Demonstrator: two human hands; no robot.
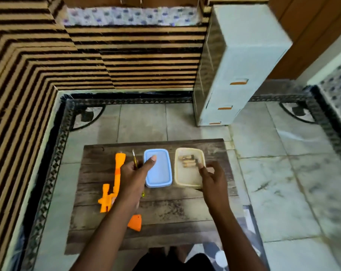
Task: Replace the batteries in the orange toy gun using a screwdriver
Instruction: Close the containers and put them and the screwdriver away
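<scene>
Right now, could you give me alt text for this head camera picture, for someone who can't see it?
A person's hands reach over a small wooden table: the left hand above a screwdriver, thumb over a blue lid, the right hand pinching something small at a tub of batteries. An orange toy gun lies at the left.
</scene>
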